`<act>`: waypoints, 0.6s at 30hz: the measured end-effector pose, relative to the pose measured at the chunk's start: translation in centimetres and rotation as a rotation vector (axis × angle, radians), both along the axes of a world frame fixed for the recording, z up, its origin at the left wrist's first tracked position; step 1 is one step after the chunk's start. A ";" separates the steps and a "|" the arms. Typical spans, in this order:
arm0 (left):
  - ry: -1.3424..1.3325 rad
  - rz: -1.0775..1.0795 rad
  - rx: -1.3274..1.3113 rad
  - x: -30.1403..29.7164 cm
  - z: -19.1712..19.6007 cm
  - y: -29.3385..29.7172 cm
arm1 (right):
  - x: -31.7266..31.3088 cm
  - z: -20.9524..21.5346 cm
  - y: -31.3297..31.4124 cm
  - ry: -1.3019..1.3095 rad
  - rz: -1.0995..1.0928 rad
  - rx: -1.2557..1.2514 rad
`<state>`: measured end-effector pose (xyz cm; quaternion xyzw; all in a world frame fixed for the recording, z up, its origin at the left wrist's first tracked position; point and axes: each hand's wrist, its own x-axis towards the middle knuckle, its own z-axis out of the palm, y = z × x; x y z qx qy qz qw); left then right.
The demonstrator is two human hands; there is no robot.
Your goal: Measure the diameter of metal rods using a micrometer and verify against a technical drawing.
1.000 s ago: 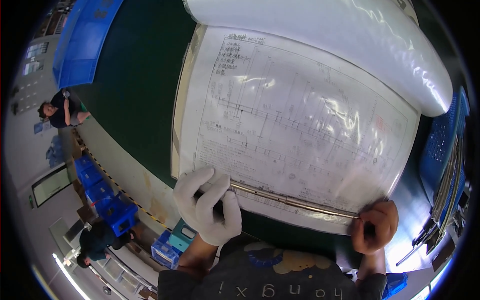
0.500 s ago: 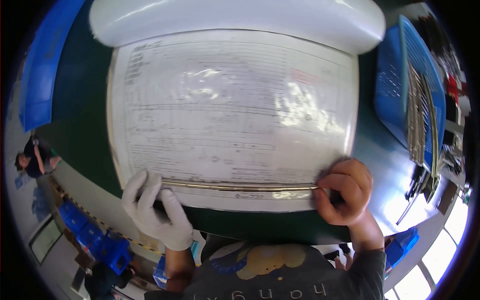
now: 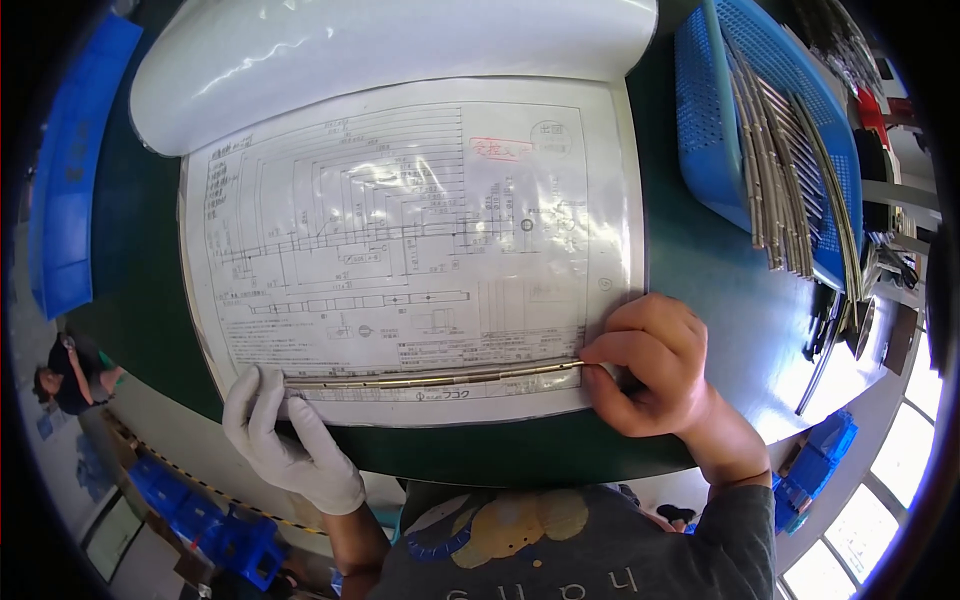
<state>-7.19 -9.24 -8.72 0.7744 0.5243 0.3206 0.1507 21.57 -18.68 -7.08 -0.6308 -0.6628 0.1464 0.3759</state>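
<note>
While the rod (image 3: 430,381) is held crosswise over the lower part of the drawing (image 3: 400,265), both of its ends are gripped. The left end is pinched between thumb and fingers of the white-gloved left hand (image 3: 290,445); the right end is pinched between thumb and forefinger of the bare right hand (image 3: 650,365), the other fingers curled in. Whether the paper is touched by the rod or just cleared by it cannot be told from this angle.

Thin, shiny, metal-looking, with small dark marks along its length. Judged by looks, it is stiff and fairly light, easily carried by fingertips. The polished surface is likely to be slippery, more so under the gloved fingers, and could be rolled by a loose grip. Snapping seems unlikely; scratches or a slight bend are more to be feared. It is best taken near both ends, as here, or at the middle if one hand is used; if gripped at one end only, the far end would probably be left to dip.

The drawing is laid flat on the green table (image 3: 130,225), with a glossy sheet (image 3: 400,50) curled back at its top. To the right, a blue basket (image 3: 705,150) is placed, with other rods (image 3: 765,170) bundled in it. At far left, a blue bin (image 3: 75,170) is seen, and a person (image 3: 75,378) is seen beyond the table.
</note>
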 end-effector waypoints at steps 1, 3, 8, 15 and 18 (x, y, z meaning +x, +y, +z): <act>-0.009 0.001 0.002 0.1 0.0 0.0 | 0.0 0.0 0.0 0.000 -0.001 0.005; 0.025 0.007 -0.010 0.5 0.4 0.2 | 0.2 -0.1 0.0 -0.019 -0.018 0.017; 0.041 0.041 -0.008 0.2 -0.2 0.0 | 0.1 -0.1 -0.1 0.049 0.001 0.023; 0.012 0.028 0.033 0.2 -0.8 0.1 | 1.5 0.2 -1.4 0.353 -0.079 0.099; 0.017 -0.030 0.093 -0.1 -0.8 0.3 | 1.6 1.7 -1.3 0.699 -0.202 0.022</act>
